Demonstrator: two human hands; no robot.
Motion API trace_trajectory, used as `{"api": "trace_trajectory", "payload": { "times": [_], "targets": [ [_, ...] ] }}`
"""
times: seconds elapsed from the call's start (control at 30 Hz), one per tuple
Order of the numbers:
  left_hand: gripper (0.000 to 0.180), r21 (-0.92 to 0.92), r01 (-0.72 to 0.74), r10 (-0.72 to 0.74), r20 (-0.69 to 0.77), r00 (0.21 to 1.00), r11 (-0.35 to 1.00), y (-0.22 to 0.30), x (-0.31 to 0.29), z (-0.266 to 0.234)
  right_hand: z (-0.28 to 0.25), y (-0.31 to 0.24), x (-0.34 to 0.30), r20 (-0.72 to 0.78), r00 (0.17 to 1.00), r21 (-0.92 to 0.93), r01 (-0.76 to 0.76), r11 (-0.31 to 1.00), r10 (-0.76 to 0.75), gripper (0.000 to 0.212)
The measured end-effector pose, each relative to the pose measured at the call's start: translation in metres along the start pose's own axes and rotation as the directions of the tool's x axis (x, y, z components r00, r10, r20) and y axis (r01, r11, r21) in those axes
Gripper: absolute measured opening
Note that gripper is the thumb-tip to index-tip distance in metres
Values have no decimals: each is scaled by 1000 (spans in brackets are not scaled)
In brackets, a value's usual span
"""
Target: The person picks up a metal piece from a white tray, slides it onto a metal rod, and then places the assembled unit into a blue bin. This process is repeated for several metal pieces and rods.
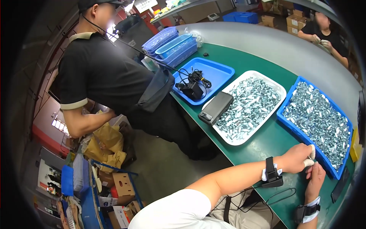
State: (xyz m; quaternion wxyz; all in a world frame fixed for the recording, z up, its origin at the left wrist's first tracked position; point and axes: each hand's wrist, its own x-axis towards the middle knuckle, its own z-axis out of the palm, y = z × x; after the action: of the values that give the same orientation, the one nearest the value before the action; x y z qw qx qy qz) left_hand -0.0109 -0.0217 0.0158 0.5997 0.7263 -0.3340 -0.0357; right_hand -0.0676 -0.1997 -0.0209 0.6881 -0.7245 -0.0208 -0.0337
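My left hand point(296, 158) and my right hand point(315, 178) meet above the green table, at the near side of a blue tray point(301, 134). Pale finger covers show on the left fingertips. Both hands are closed in a pinch, fingertips close together; whatever they hold is too small or hidden to name. Many small shiny metal pieces point(316, 114) fill the blue tray. To its left, a white tray point(235, 142) holds more such metal pieces point(249, 103). A black box-shaped device point(218, 108) rests across the white tray's left edge. Dark straps circle both my wrists.
A shallow blue tray point(219, 70) with black cables point(192, 86) lies farther back, beside stacked blue baskets point(167, 44). A person in black point(114, 72) stands left of the table; another point(329, 40) sits beyond the grey partition. A dark flat object point(340, 185) and yellow bin point(355, 147) are at right.
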Motion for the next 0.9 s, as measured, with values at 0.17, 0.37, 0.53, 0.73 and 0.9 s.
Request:
{"api": "trace_trajectory", "payload": {
  "times": [0.17, 0.37, 0.53, 0.73, 0.9],
  "targets": [
    [13, 101, 12, -4, -76, 997, 995, -3, -4, -4, -1, -2, 1, 10, 1000, -48, 13, 999, -12, 42],
    [15, 246, 88, 34, -450, 892, 965, 4, -5, -46, 1, 1, 7, -75, 997, 40, 27, 999, -24, 41],
    [12, 415, 319, 115, -743, 659, 852, 22, -58, -139, 4, 0, 3, -118, 992, 156, 57, 986, -38, 39],
    [15, 685, 601, -115, -615, 780, 411, 18, -81, -135, 4, 7, -1, -107, 993, 215, 67, 974, -45, 37],
    [15, 748, 574, -119, -570, 813, 333, 10, -59, -110, -5, 9, -2, -2, 994, 194, 108, 975, -110, 36]
  ]
}}
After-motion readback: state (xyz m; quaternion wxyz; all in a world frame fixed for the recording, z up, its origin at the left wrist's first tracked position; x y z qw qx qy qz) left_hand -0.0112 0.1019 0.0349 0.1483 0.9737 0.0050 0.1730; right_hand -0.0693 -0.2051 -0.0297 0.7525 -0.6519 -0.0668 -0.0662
